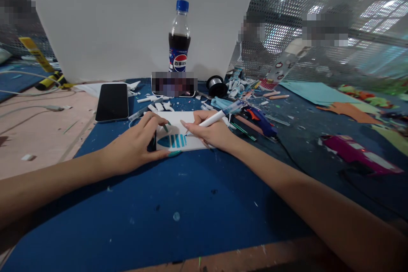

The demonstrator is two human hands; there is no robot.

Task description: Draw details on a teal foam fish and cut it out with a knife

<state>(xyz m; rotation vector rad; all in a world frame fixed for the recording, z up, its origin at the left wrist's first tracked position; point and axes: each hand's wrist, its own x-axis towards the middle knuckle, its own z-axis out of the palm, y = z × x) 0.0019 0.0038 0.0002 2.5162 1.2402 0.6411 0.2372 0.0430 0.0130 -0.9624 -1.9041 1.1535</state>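
A small white board [174, 118] lies on the blue table mat. It bears a pointed teal shape with teal stripes [178, 140] beside it. My left hand [140, 138] rests on the board's left end, thumb stretched along the near edge and fingers spread on top, with long green nails. My right hand [215, 129] is closed around a white marker pen [212, 119], its tip touching the board at the right end of the stripes. The pen's upper end overlaps a clutter of tools, so its far tip is hard to make out.
A black-screened phone [112, 102] lies left; a cola bottle [179, 46] and a wire spool [216, 86] stand behind. White scraps [237, 87] are strewn about. At right are a blue glue gun [259, 121] with a cord, a magenta device [358, 153] and coloured sheets [315, 92].
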